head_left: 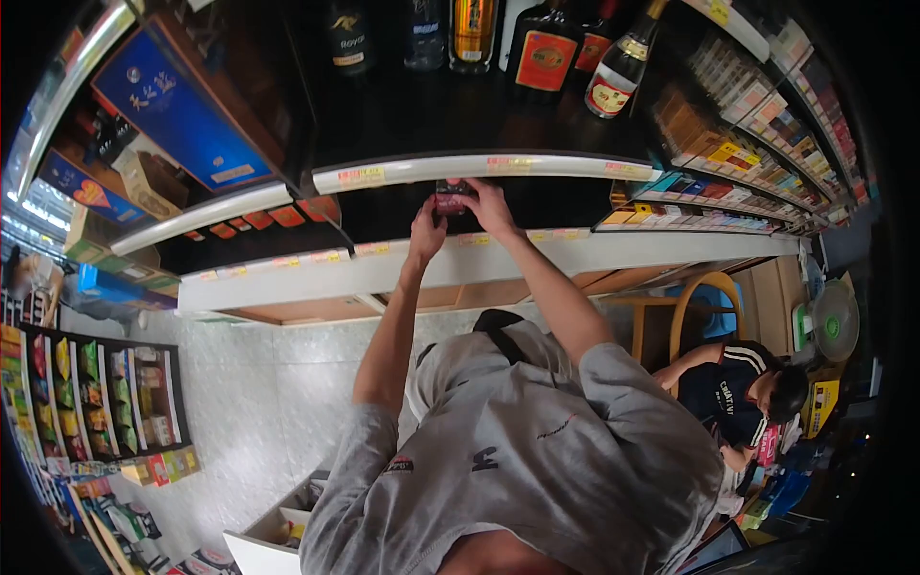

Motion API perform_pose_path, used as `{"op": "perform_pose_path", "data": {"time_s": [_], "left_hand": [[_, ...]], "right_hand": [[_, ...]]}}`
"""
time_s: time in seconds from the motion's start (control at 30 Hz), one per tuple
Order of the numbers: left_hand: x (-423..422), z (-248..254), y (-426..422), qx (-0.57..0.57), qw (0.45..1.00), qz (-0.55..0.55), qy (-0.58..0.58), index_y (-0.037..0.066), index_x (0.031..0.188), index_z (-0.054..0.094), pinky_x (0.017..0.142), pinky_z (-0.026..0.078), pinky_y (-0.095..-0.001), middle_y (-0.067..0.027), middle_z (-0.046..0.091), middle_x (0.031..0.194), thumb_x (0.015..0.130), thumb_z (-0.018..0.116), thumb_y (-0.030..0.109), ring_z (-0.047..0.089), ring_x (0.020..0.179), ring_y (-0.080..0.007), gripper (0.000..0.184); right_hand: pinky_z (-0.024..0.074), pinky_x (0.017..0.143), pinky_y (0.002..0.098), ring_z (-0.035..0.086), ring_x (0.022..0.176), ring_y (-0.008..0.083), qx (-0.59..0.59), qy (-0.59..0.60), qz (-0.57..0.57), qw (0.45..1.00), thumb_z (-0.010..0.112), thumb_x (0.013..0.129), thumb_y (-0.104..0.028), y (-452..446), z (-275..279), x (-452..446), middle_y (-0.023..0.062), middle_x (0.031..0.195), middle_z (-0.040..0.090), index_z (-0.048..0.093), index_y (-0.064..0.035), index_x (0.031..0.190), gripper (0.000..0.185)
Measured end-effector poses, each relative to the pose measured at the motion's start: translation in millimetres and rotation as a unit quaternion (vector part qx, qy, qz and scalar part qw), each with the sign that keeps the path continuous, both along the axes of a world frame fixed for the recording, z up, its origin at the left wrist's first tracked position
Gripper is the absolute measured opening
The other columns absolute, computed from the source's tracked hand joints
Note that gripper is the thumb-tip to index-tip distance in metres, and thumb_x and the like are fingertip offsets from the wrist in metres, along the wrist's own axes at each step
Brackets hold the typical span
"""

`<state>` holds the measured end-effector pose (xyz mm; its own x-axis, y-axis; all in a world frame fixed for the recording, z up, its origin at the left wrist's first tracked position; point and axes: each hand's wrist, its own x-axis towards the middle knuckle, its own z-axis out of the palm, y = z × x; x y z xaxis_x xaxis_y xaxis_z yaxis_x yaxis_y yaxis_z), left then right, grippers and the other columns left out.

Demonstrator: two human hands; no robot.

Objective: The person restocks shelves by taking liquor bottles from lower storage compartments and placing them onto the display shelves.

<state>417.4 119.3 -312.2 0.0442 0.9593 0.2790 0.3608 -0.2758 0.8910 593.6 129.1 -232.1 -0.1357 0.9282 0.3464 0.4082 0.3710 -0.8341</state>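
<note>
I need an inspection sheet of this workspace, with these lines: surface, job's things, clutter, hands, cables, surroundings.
Surface: dark lower shelf, with a white front.
Job's things: one small item, dark and reddish; its label is too small to read.
Clutter: packs at the right of the shelf; bottles on the shelf above.
Hands: left hand and right hand both hold the small item.
Cables: nothing seen.
Surroundings: snack rack at left; another person at right.

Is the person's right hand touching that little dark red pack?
Touching. The head view shows the right hand lapping over the edge of the little dark red pack, no gap between.
</note>
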Motion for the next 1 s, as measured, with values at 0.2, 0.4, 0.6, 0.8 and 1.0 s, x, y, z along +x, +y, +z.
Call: {"op": "perform_pose_path", "data": {"time_s": [0.2, 0.4, 0.6, 0.8, 1.0], "left_hand": [[6, 6, 0, -0.029, 0.998, -0.048, 0.017, -0.001, 0.143, 0.046, 0.102, 0.05, -0.0449, -0.025, 0.064, 0.126, 0.081, 0.061, 0.001, 0.061, 0.12, -0.0436, 0.064], [17, 28, -11, -0.109, 0.99, -0.058, -0.062, 0.002, 0.135, 0.053, 0.1, 0.052, -0.0367, -0.016, 0.07, 0.124, 0.082, 0.065, 0.0, 0.066, 0.121, -0.0279, 0.054], [12, 32, -17, -0.138, 0.987, -0.055, -0.059, -0.001, 0.138, 0.052, 0.103, 0.05, -0.0353, -0.0161, 0.067, 0.129, 0.089, 0.068, 0.006, 0.064, 0.123, -0.0247, 0.051], [7, 63, -71, -0.16, 0.983, 0.001, -0.09, -0.002, 0.135, 0.058, 0.106, 0.047, -0.0356, -0.017, 0.066, 0.13, 0.096, 0.067, 0.01, 0.062, 0.124, -0.025, 0.042], [2, 78, -119, -0.267, 0.953, -0.022, -0.139, 0.001, 0.135, 0.059, 0.106, 0.046, -0.0332, -0.012, 0.067, 0.129, 0.099, 0.063, 0.01, 0.06, 0.126, -0.0208, 0.037]], "right_hand": [[0.0504, 0.099, 0.0439, 0.064, 0.116, 0.0369, 0.053, -0.073, -0.027, 0.996, 0.077, 0.088, -0.016, 2, -6, 11, 0.0151, 0.119, 0.069, 0.069, -0.0112, 0.117, 0.031], [0.045, 0.107, 0.0467, 0.056, 0.125, 0.0398, -0.013, -0.105, 0.016, 0.994, 0.074, 0.09, -0.019, -5, 20, 23, 0.0189, 0.131, 0.062, 0.067, -0.0105, 0.124, 0.036], [0.0425, 0.11, 0.0485, 0.052, 0.13, 0.0435, -0.033, -0.11, 0.002, 0.993, 0.073, 0.092, -0.023, -12, 17, 29, 0.0237, 0.138, 0.058, 0.058, -0.0004, 0.134, 0.05], [0.0533, 0.095, 0.0467, 0.065, 0.11, 0.0387, 0.01, -0.06, -0.078, 0.995, 0.074, 0.093, -0.024, -56, 41, 48, 0.0224, 0.123, 0.065, 0.056, -0.0022, 0.133, 0.049], [0.0577, 0.087, 0.0394, 0.069, 0.106, 0.0301, -0.066, 0.033, -0.03, 0.997, 0.072, 0.092, -0.011, -133, 40, 65, 0.0145, 0.117, 0.069, 0.057, -0.0031, 0.132, 0.043]]}}
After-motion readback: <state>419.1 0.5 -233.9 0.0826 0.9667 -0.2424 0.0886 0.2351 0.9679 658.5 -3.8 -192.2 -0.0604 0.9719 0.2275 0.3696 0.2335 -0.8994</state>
